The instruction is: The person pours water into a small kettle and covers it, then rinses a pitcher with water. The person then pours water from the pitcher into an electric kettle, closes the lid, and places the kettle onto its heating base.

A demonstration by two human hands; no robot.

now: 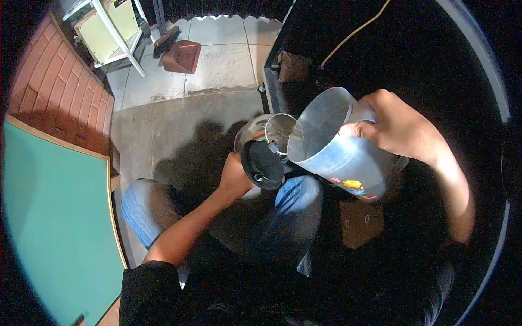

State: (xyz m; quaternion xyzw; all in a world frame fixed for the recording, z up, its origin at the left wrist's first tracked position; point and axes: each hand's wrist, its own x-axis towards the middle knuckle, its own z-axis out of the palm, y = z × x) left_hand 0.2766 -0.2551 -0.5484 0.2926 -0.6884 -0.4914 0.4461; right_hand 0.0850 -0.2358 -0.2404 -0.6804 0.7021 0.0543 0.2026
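Note:
My right hand [389,127] is closed around the handle of a large translucent plastic pitcher [348,163] with red, yellow and blue decoration. The pitcher tilts left, its mouth over or beside the open rim of a round container [280,132]. Whether anything flows between them I cannot make out. My left hand [235,179] has its fingers wrapped at the edge of a round black lid [262,164], which stands tilted in front of the container; some of the fingers are hidden behind it. The container's lower body is mostly covered by the lid and pitcher.
My bent knees [299,198] are just below the container. A green board [60,217] with a wooden edge lies at the left, by a brick wall [60,70]. A reddish dustpan [182,56] and a broom [166,41] are farther off, near a white-framed stand [114,32].

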